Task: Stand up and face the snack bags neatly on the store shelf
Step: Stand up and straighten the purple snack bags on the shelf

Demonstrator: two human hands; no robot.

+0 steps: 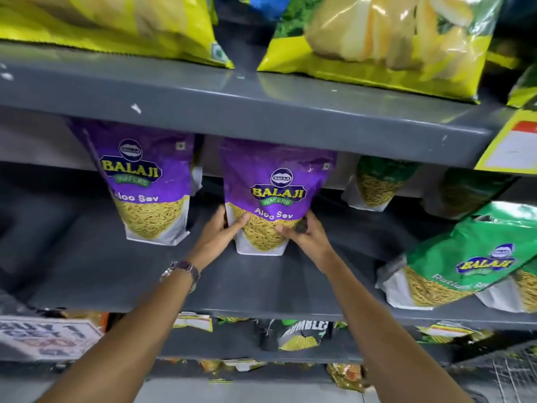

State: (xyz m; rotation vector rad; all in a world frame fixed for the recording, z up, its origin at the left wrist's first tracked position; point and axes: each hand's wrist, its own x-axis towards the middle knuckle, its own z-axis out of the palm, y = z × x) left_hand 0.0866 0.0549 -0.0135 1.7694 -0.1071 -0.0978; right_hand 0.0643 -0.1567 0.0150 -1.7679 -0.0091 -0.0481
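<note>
- A purple Balaji Aloo Sev bag [276,199] stands upright on the grey middle shelf [145,274], its printed face turned outward and its white base on the shelf board.
- The left hand [220,231] presses against the bag's lower left edge, thumb laid across the clear window that shows the yellow sev, the other fingers wrapped round the side.
- The right hand [308,234] clasps the lower right edge in the same way, thumb on the front and the rest of the fingers curled behind the bag.
- Both hands thus grasp the one bag between them; both bare forearms reach up from the bottom of the view.
- A metal wristwatch [183,271] sits on the left wrist.
- A second purple Aloo Sev bag [148,181] stands upright to the left of the held one, apart from it, also facing out.
- To the right, a green Balaji bag [459,266] leans tilted near the shelf's front edge, with another green bag [377,181] further back, partly shadowed.
- On the upper shelf [261,106], large yellow chip bags [377,39] lie along the front.
- Below, the lower shelf holds more snack packets [293,335], their print too blurred to read in full.
- A white price sign [46,335] hangs at lower left.
</note>
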